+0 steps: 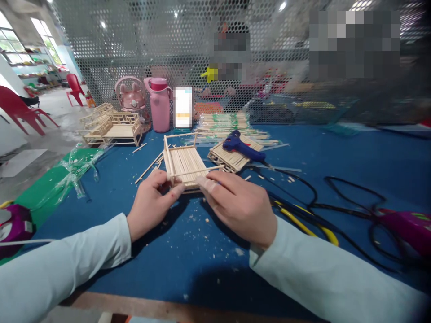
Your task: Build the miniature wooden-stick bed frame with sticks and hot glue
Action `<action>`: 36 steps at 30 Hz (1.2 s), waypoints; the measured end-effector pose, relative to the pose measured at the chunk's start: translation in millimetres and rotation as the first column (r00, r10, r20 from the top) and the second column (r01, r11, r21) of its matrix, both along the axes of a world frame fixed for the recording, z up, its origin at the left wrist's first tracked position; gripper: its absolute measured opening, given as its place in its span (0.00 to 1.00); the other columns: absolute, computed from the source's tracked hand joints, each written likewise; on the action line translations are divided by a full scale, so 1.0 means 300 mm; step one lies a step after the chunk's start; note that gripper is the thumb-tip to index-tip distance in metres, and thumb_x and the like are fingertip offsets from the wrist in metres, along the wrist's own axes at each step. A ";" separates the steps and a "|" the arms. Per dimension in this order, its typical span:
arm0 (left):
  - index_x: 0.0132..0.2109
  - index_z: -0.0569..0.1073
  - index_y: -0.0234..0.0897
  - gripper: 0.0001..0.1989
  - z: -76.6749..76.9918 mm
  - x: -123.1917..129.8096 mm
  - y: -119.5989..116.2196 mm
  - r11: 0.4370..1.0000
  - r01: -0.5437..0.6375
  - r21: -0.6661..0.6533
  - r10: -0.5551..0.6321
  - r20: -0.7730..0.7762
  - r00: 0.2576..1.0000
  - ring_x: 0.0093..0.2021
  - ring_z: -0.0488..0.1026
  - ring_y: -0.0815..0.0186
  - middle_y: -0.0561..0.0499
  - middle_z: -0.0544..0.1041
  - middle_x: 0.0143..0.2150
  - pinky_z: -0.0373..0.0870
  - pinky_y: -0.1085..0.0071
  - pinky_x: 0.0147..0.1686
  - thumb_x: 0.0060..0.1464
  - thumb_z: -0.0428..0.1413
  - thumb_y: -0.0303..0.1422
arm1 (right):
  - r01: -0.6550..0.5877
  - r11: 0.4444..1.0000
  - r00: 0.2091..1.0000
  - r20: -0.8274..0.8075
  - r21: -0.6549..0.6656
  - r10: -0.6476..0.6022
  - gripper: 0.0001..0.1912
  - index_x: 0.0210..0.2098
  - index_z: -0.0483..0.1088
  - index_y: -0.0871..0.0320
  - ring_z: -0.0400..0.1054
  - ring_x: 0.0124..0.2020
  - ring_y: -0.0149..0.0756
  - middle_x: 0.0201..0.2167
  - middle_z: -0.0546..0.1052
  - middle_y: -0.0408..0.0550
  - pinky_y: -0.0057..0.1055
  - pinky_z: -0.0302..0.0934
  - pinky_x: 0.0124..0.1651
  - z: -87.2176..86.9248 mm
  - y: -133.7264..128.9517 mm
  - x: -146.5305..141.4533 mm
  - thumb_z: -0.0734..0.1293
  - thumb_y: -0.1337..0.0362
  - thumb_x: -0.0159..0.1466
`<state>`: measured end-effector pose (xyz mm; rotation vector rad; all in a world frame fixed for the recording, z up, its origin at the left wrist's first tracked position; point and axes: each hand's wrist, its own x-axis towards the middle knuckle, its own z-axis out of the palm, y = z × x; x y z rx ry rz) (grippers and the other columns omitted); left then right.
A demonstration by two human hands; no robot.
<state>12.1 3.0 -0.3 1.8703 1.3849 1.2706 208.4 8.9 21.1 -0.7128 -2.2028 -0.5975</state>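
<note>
A small model bed frame of pale wooden sticks is tilted up between my hands above the blue table. My left hand grips its near left corner, thumb along the front edge. At the near right corner, the fingers of my right hand pinch a thin stick that crosses the near side of the frame. Whether the stick's ends are fixed cannot be seen. Behind my right hand, a blue glue gun rests on another slatted stick panel.
Finished stick furniture stands at the back left, near a pink bottle and a lit phone. Bundled sticks lie by the mesh screen. Yellow-handled pliers and black cables occupy the right.
</note>
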 end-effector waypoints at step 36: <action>0.33 0.74 0.37 0.06 0.006 -0.003 -0.001 0.999 0.007 -0.039 -0.005 0.033 0.999 0.29 0.66 0.70 0.53 0.69 0.30 0.64 0.72 0.29 0.52 0.56 0.34 | -0.365 0.560 0.809 -0.551 -0.744 -0.204 0.08 0.33 0.72 0.59 0.70 0.27 0.33 0.27 0.77 0.45 0.33 0.67 0.33 -0.024 0.086 0.063 0.67 0.67 0.53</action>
